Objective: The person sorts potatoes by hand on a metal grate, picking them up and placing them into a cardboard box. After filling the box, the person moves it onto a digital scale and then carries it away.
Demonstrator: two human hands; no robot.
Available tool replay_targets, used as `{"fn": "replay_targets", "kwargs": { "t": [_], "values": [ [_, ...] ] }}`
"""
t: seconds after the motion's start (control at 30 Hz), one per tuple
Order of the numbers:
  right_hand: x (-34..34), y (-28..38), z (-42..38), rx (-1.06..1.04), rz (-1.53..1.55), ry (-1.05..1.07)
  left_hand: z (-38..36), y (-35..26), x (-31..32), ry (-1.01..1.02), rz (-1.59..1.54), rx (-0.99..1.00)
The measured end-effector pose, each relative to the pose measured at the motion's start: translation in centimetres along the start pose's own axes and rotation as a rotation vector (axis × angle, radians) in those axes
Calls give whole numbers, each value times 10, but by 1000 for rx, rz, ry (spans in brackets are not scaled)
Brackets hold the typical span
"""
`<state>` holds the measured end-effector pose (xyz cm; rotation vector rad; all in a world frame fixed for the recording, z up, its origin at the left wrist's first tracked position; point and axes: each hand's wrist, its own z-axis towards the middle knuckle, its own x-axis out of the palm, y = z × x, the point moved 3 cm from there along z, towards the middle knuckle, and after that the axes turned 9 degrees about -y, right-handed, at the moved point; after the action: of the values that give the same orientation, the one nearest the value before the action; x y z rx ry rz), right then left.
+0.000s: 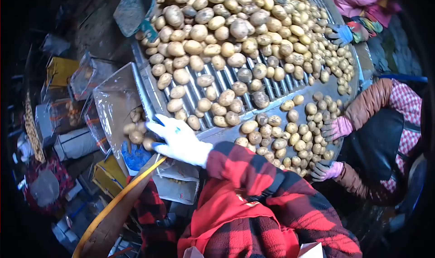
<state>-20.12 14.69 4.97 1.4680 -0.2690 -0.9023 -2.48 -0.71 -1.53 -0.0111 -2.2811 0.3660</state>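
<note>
My right hand (179,139), in a white glove with blue fingertips, reaches left past the edge of the sorting table. Its fingers are apart, with one potato (148,143) right at the fingertips. A few more potatoes (135,132), slightly blurred, are just beyond it, over a plastic-lined cardboard box (118,99). Lower down, my left hand (135,156), in a blue glove, has its fingers spread at the box's near end, just below those potatoes. A heap of potatoes (238,29) covers much of the metal roller table (217,79).
At the right, a person's pink-gloved hands (337,127) are among smaller potatoes (297,131); another person's blue-gloved hand (340,34) is farther back. A green scoop-like container (133,11) stands upper left. A yellow-edged strip (120,197) crosses near my left arm. Lined boxes (93,74) crowd the left.
</note>
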Motion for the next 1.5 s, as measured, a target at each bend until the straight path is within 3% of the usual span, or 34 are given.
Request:
{"fn": "replay_targets", "kwargs": {
  "t": [0.07,0.1,0.17,0.23,0.33,0.37,0.43,0.5,0.53,0.57,0.63,0.73,0.83,0.9,0.97,1.03,1.1,1.17,1.2,1.23,1.3,1.33,1.37,1.43,1.47,1.5],
  "values": [
    [-12,-17,-17,-135,-63,-142,-12,-17,-8,-24,23,20],
    [-107,-29,-71,-34,-291,-115,-2,38,-25,-48,-99,-64],
    [-148,-59,-87,48,-568,-245,-21,32,-28,-50,-77,-52],
    [-176,-85,-103,97,-897,-530,-36,28,-35,-44,-84,-42],
    [-196,-134,-103,199,-816,-412,-58,32,-61,-50,-143,-104],
    [-201,-142,-98,249,-813,-357,-64,40,-76,6,-217,-203],
    [-212,-136,-96,339,-506,-474,-76,66,-90,164,-278,-510],
    [-210,-113,-104,365,-368,-562,-94,104,-25,41,585,-498],
    [-202,-95,-107,345,-197,-589,-91,134,20,8,359,-534],
    [-195,-74,-106,284,-155,-414,-77,164,54,-16,132,-558],
    [-168,-49,-106,196,33,67,-51,196,83,95,-126,-528],
    [-135,-55,-77,-78,-236,32,-9,214,52,68,-166,-488],
    [-122,-64,1,-329,-483,-108,-10,202,62,0,102,-421],
    [-89,-90,44,-378,-626,-69,-4,206,47,28,80,-441],
    [-62,-108,77,-352,-838,126,4,213,31,51,51,-456],
    [-51,-106,100,-255,-842,183,9,216,26,163,34,-507],
    [-57,-105,107,-308,-797,207,12,214,34,146,-9,-508],
    [-64,-98,107,-163,-520,165,12,211,51,114,71,-479],
    [-67,-84,98,-193,-413,87,14,210,50,226,69,-462],
    [-65,-66,91,-297,-397,-34,14,209,42,215,59,-462],
    [-43,-37,88,-412,-213,14,13,212,24,95,85,-491],
    [-35,-27,87,-441,-266,57,16,212,22,287,46,-426],
    [-30,-20,87,-475,-314,90,18,213,29,288,50,-435],
    [-50,-19,87,-432,-248,39,20,202,45,399,623,10],
    [-69,-26,77,-339,-208,-16,20,199,52,409,628,9],
    [-91,-34,60,-245,-168,-65,20,201,51,285,335,-200]
  ]
}}
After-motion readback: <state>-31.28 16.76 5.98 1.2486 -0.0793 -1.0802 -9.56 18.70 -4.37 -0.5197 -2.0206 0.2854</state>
